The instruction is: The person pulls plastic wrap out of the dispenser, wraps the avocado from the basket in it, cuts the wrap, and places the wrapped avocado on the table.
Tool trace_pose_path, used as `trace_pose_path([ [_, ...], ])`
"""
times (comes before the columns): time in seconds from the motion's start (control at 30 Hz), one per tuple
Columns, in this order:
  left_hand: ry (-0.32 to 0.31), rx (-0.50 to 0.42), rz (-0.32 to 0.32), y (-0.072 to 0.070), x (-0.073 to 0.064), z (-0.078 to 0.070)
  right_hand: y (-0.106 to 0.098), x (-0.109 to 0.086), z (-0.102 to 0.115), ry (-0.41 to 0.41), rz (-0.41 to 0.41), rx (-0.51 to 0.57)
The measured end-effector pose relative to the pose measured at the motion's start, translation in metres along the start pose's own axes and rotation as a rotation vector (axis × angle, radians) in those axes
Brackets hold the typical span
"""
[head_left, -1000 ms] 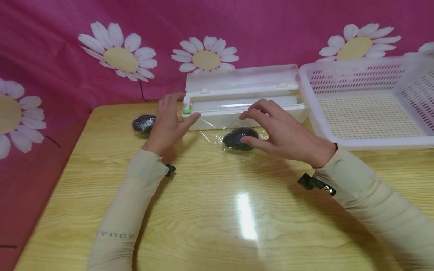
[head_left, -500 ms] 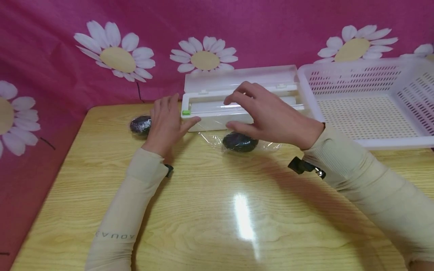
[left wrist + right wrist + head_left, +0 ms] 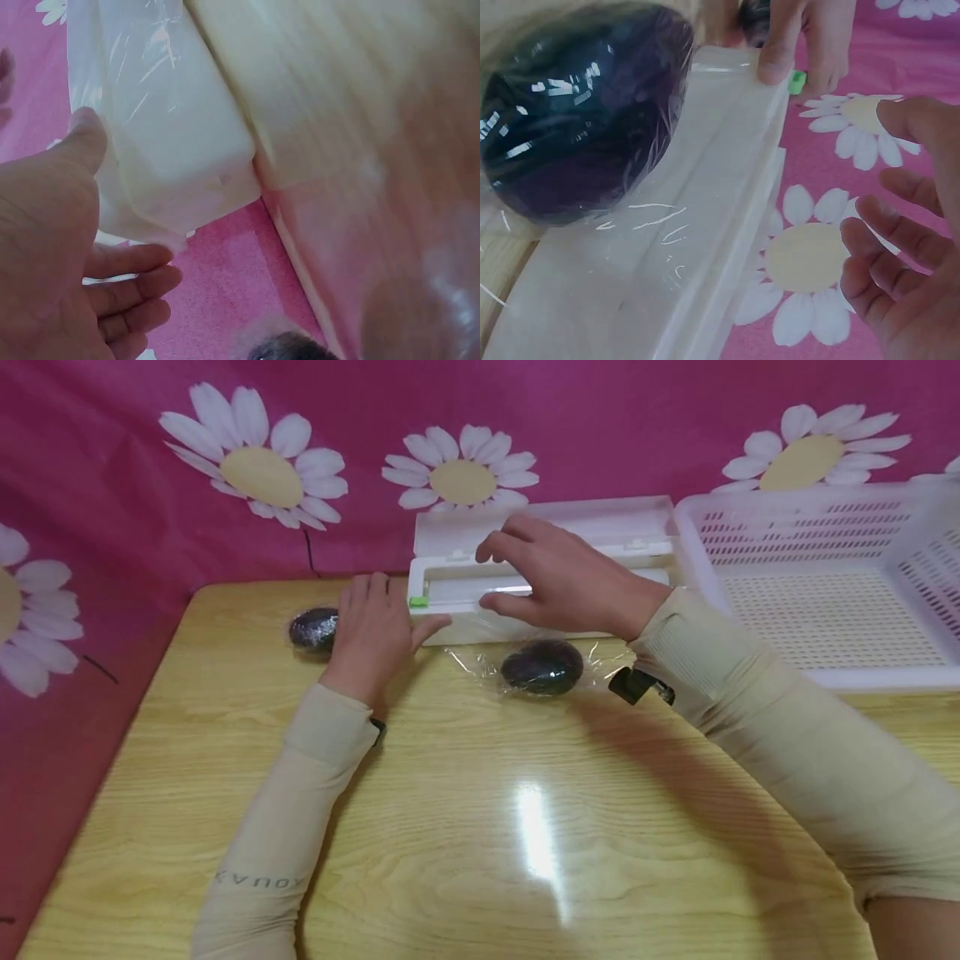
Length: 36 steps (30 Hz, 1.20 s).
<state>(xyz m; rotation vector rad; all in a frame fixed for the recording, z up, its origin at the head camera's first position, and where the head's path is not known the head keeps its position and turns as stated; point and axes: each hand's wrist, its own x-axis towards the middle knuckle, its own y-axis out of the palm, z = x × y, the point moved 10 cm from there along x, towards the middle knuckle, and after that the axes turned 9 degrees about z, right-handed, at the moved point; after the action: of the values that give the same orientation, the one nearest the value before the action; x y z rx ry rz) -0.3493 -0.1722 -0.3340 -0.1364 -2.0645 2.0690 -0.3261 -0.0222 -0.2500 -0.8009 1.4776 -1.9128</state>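
An open white cling film dispenser [image 3: 465, 628] stands against the backdrop, its lid raised and a film roll inside. At its left end my left hand [image 3: 371, 635] grips the corner, thumb on the front and fingers at the end by the green slider [image 3: 418, 602]. My right hand [image 3: 573, 577] hovers over the dispenser with fingers loosely bent and apart, holding nothing in the right wrist view. Before the box lies a dark purplish oval fruit [image 3: 542, 667], covered by clear film [image 3: 652, 217] that runs to the dispenser. A second dark oval fruit [image 3: 313, 630], film-wrapped, lies left of my left hand.
A white perforated plastic basket [image 3: 840, 678] stands at the right beside the dispenser. The wooden table [image 3: 450, 827] ends at the left and back against a pink cloth [image 3: 360, 410] printed with daisies.
My right hand has moved up and left, from beside the near fruit to above the dispenser. My left hand stays at the box's left end.
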Motion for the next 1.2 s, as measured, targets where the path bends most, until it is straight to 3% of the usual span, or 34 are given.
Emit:
trace_pose_path([
  [0.1,0.003,0.020,0.028,0.005,0.000,0.000,0.007,0.013,-0.004,0.015,0.030,-0.003],
  [0.23,0.024,0.009,0.018,0.006,0.000,-0.001,0.017,0.029,-0.007,0.019,0.066,-0.002],
  [0.47,0.033,-0.032,0.037,0.005,0.002,-0.003,0.030,0.057,0.003,-0.045,0.122,0.008],
  [0.77,0.077,-0.050,-0.131,-0.005,-0.005,-0.004,0.046,0.083,0.020,-0.111,0.128,0.036],
  [1.2,0.066,-0.039,-0.169,-0.009,-0.007,-0.001,0.054,0.089,0.029,-0.127,0.142,-0.006],
])
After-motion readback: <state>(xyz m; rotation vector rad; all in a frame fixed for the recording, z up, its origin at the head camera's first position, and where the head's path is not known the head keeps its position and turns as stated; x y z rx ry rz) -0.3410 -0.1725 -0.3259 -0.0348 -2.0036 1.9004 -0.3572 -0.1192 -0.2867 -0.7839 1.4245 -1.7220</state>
